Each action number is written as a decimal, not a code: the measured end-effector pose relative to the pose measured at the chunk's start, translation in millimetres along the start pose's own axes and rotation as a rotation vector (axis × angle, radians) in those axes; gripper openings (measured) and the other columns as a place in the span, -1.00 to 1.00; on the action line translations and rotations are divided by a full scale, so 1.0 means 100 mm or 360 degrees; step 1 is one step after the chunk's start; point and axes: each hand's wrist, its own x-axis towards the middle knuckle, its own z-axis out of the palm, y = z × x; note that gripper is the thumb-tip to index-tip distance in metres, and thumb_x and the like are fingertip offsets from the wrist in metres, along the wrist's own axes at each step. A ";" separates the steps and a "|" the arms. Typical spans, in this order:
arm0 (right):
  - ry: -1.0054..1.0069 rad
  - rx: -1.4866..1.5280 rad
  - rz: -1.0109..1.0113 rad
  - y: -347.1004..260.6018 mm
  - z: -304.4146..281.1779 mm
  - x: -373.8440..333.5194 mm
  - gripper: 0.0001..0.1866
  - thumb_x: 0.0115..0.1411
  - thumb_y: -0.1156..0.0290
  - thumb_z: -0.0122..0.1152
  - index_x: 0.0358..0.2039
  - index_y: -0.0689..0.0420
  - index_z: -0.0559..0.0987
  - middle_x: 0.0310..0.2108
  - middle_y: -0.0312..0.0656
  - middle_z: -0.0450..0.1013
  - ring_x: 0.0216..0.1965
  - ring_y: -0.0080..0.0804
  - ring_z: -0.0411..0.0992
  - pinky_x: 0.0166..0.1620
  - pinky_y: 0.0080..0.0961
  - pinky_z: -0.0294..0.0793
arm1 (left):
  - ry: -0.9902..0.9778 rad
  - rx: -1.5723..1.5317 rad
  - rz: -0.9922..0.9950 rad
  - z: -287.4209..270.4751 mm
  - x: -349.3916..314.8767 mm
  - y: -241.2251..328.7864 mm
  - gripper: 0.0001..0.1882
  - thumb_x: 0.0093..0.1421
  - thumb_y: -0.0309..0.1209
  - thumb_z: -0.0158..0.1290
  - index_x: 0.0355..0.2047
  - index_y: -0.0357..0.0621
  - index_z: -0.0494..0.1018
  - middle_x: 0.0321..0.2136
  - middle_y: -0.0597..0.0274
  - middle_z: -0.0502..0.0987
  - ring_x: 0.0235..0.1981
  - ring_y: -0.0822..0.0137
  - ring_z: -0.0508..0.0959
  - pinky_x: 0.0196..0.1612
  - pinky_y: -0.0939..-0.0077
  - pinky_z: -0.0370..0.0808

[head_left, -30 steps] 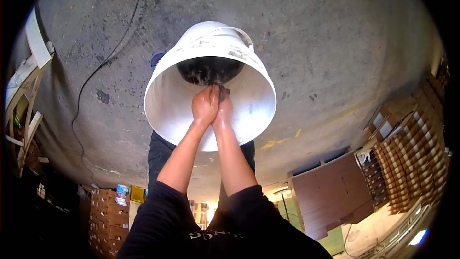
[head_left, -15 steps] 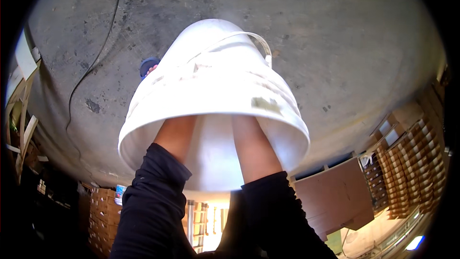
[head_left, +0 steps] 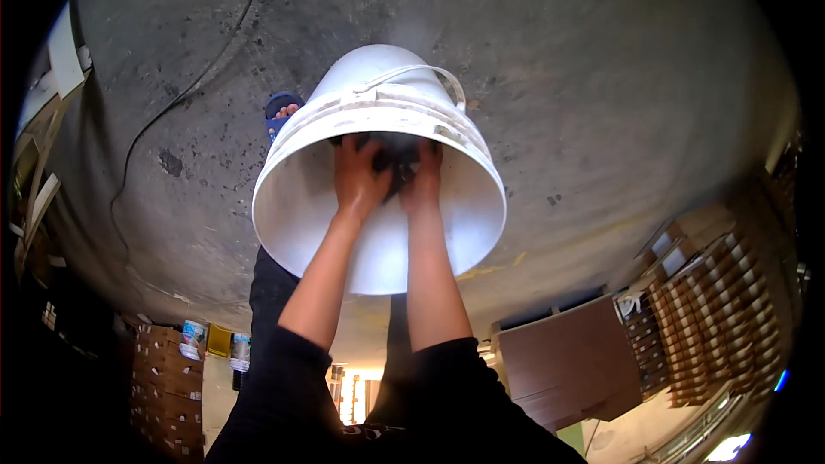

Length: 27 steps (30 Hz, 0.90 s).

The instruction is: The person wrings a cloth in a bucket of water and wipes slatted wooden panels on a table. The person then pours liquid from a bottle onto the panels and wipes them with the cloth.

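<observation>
Bucket (head_left: 378,118), white, ahead of us, mouth facing us | our left hand (head_left: 359,174) and right hand (head_left: 424,179) inside, slightly apart, flanking a dark blurred thing (head_left: 397,165) | we cannot tell whether either clamps on it | handle (head_left: 458,88) at far right | blue sandal (head_left: 275,105) just left | cable (head_left: 249,13) farther left

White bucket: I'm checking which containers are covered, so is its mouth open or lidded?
Open. The white bucket has no lid across its mouth; the left hand and right hand are inside.

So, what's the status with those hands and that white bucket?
Left hand, right hand: inside white bucket. Dark material between them, blurred. Nothing seen blocking the way in.
</observation>
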 end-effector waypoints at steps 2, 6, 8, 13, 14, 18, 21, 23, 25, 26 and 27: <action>0.0036 0.0305 0.0176 -0.13 0.07 -0.18 -0.48 0.17 0.35 0.10 0.14 0.16 0.26 0.10 -0.06 0.24 0.08 -0.27 0.23 0.08 -0.37 0.23 | -0.0048 0.0024 -0.0098 -0.26 -0.33 0.19 -0.54 -0.21 -0.41 0.16 -0.19 -0.11 0.47 -0.10 -0.12 0.36 -0.04 -0.15 0.31 0.04 0.15 0.30; 0.0047 -0.0369 -0.0126 -0.11 -0.06 -0.32 -0.56 0.09 0.52 0.13 0.02 0.25 0.38 -0.02 -0.06 0.35 0.00 -0.24 0.30 0.07 -0.41 0.25 | 0.0042 -0.0038 -0.0064 -0.40 -0.62 0.31 -0.54 -0.19 -0.43 0.16 -0.18 -0.10 0.44 -0.10 -0.12 0.34 0.00 -0.13 0.29 0.05 0.13 0.25; 0.0065 -0.0492 -0.0227 -0.14 0.01 -0.47 -0.60 0.09 0.53 0.12 -0.02 0.27 0.41 -0.05 -0.05 0.37 -0.01 -0.24 0.31 0.07 -0.42 0.25 | 0.0061 -0.0056 -0.0106 -0.42 -0.67 0.27 -0.51 -0.20 -0.45 0.15 -0.15 -0.11 0.42 -0.05 -0.13 0.32 0.02 -0.13 0.27 0.08 0.13 0.23; 0.0183 -0.0817 -0.0557 -0.28 0.06 -0.84 -0.58 -0.09 0.56 0.21 -0.16 0.23 0.36 -0.14 -0.07 0.33 -0.06 -0.28 0.31 0.04 -0.45 0.25 | 0.0329 -0.0172 -0.0219 -0.30 -0.59 -0.09 -0.38 -0.16 -0.51 0.11 0.01 -0.09 0.31 0.11 -0.15 0.20 0.14 -0.14 0.18 0.18 0.16 0.15; 0.0164 -0.0814 -0.0551 -0.29 0.07 -0.95 -0.58 -0.09 0.56 0.21 -0.16 0.23 0.36 -0.14 -0.07 0.33 -0.06 -0.28 0.31 0.04 -0.45 0.25 | 0.0350 -0.0225 -0.0228 -0.29 -0.59 -0.25 -0.43 -0.05 -0.44 0.08 0.05 -0.08 0.29 0.14 -0.07 0.19 0.19 -0.06 0.16 0.17 0.17 0.18; -0.0034 -0.0924 -0.0639 -0.45 -0.20 -1.39 -0.58 -0.14 0.58 0.24 -0.24 0.19 0.31 -0.25 -0.17 0.28 -0.14 -0.36 0.28 0.02 -0.50 0.23 | -0.0198 -0.1748 -0.1501 -0.52 -0.36 0.18 -0.29 0.16 -0.11 -0.04 0.25 -0.08 0.02 0.21 0.10 0.11 0.20 0.18 0.16 0.13 0.28 0.27; -0.0388 -0.0893 -0.0617 -0.48 -0.24 -1.68 -0.56 -0.14 0.52 0.34 -0.26 0.18 0.31 -0.29 -0.22 0.25 -0.18 -0.44 0.24 -0.01 -0.55 0.22 | -0.0684 -0.2097 -0.1257 -0.51 -0.44 0.06 -0.26 0.12 -0.21 0.02 0.24 -0.18 0.02 0.16 0.05 0.20 0.11 0.23 0.31 0.06 0.33 0.36; -0.0393 -0.0727 -0.0551 -0.46 -0.27 -1.68 -0.54 -0.07 0.39 0.36 -0.23 0.18 0.31 -0.28 -0.23 0.25 -0.20 -0.46 0.24 -0.02 -0.54 0.23 | -0.0737 -0.2021 -0.1347 -0.56 -0.50 0.05 -0.32 0.07 -0.37 0.03 0.20 -0.28 0.10 0.05 0.00 0.34 -0.02 0.26 0.45 -0.02 0.43 0.43; -0.0178 -0.0505 -0.0214 -0.51 -0.33 -1.58 -0.55 0.02 0.28 0.31 -0.19 0.20 0.32 -0.28 -0.25 0.26 -0.21 -0.48 0.24 -0.04 -0.56 0.24 | -0.0576 -0.1948 -0.1183 -0.61 -0.54 0.16 -0.38 -0.01 -0.51 -0.03 0.14 -0.29 0.22 -0.10 0.01 0.46 -0.17 0.28 0.52 -0.08 0.51 0.47; -0.0109 -0.0750 -0.0344 -0.51 -0.32 -1.52 -0.56 0.13 0.22 0.20 -0.10 0.22 0.34 -0.24 -0.25 0.29 -0.20 -0.51 0.24 -0.06 -0.58 0.25 | -0.0391 -0.2047 -0.1113 -0.65 -0.58 0.28 -0.71 -0.02 -0.59 -0.09 -0.23 -0.29 0.42 -0.20 0.12 0.48 -0.22 0.39 0.47 -0.12 0.58 0.41; -0.0109 -0.0749 -0.0347 -0.51 -0.30 -1.48 -0.56 0.13 0.22 0.20 -0.10 0.22 0.34 -0.24 -0.25 0.29 -0.20 -0.51 0.24 -0.06 -0.58 0.25 | -0.0391 -0.2047 -0.1110 -0.73 -0.60 0.34 -0.71 -0.02 -0.59 -0.09 -0.23 -0.29 0.42 -0.20 0.12 0.48 -0.22 0.39 0.47 -0.12 0.58 0.41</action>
